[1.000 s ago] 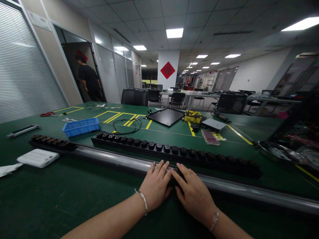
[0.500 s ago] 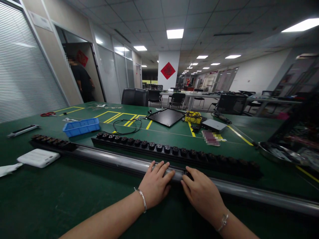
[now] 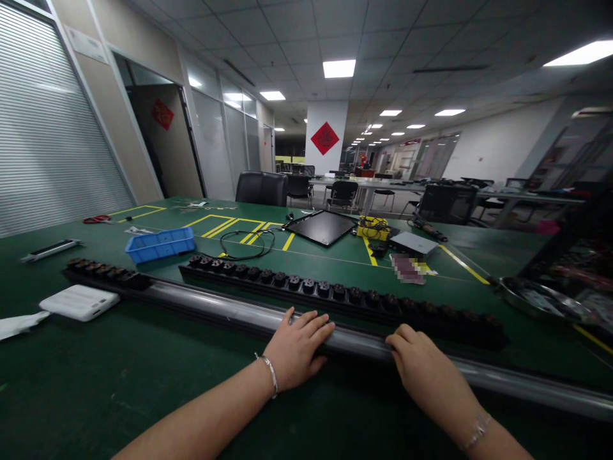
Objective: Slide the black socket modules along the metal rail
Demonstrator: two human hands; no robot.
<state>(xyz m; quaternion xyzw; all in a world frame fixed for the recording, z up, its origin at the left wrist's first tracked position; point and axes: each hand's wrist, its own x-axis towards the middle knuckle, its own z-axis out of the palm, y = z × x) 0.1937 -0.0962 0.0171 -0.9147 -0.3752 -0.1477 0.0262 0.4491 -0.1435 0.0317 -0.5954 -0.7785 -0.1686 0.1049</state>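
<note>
A long silver metal channel [image 3: 201, 299] with dark edges runs across the green table in front of me. Several dark socket-like pieces [image 3: 103, 268] sit in its left end. My left hand [image 3: 297, 351] lies over the channel, palm down and fingers spread along its top. Further right, my right hand [image 3: 426, 367] has its fingers curled together on the channel; its fingertips and anything beneath them are hidden. Behind both hands, a black strip [image 3: 297, 297] carrying a row of round black sockets lies roughly parallel to the channel, touched by neither hand.
At the left are a blue bin [image 3: 160, 245], a white box-shaped device [image 3: 79, 302] and red-handled scissors [image 3: 97, 219]. A black flat panel [image 3: 323, 227], a yellow box with cables [image 3: 372, 227] and a grey box [image 3: 412, 244] lie farther back. A metal bowl [image 3: 536, 300] stands right.
My right hand has slid rightward along the channel, away from the left hand; the dark piece by its fingers no longer shows. The left hand stays nearly put. A person at the doorway has left view.
</note>
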